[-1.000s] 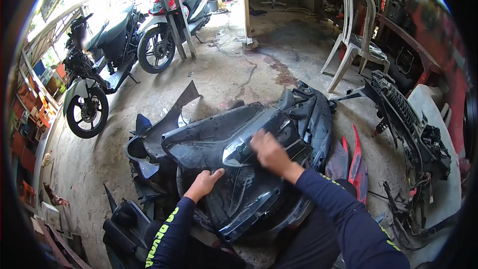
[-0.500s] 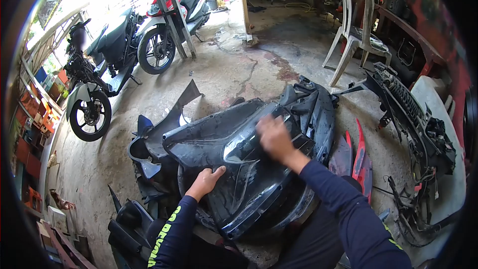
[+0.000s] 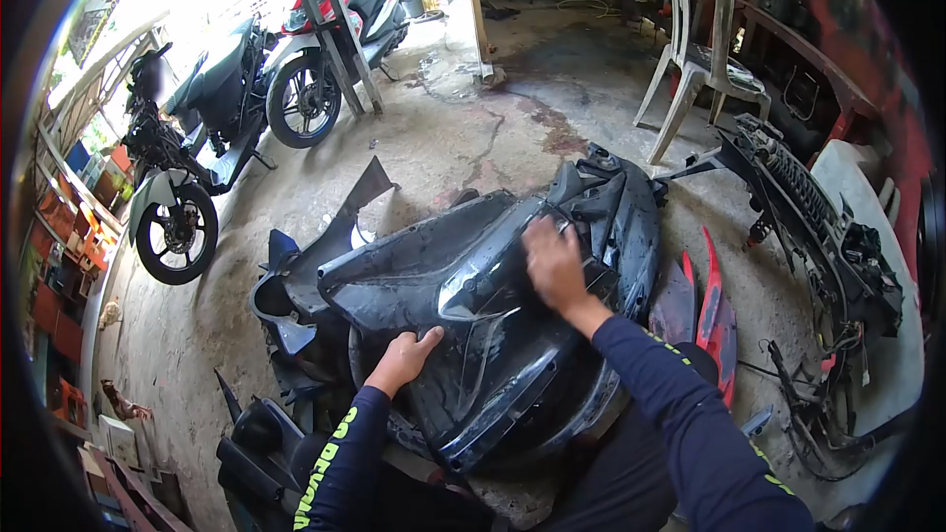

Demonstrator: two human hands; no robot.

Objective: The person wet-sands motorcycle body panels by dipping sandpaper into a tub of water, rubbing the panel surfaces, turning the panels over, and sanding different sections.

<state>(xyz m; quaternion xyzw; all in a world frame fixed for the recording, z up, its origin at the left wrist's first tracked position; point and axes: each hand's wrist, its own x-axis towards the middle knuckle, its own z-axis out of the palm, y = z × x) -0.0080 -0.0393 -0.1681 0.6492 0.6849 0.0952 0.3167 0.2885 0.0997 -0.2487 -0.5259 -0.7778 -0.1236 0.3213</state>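
Black panel (image 3: pixel 488 365) has L hand (image 3: pixel 402 362) closed on its edge, R hand (image 3: pixel 558 271) half-curled over it, can't tell if holding smth.

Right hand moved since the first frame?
Yes: judged against the black panel, the right hand has shifted farther from the person and slightly to the right.

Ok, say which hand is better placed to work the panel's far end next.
Probably the right hand: it is near the far end of the black panel, while the left hand sits at its left edge.
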